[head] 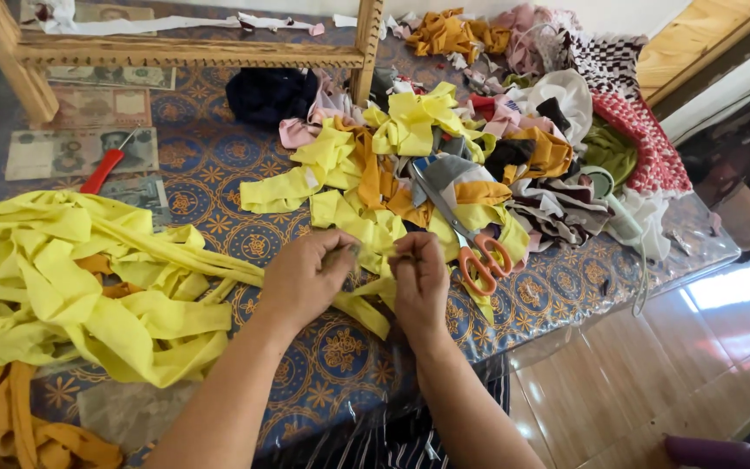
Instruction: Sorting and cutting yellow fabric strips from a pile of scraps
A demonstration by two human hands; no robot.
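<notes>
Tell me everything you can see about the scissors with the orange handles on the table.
The scissors lie flat on the fabric scraps, just right of the right hand without touching it. They have two orange loop handles, plastic by the look, nearest the table's front edge, and long grey metal blades pointing up and to the left, away from the person. The blades look shut or nearly so. Yellow and grey cloth pieces lie under them, and the handle loops rest partly on the patterned blue tablecloth.

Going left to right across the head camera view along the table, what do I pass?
Red-handled tool → big heap of yellow fabric strips → left hand → right hand → orange-handled scissors → red and white checked cloth.
</notes>
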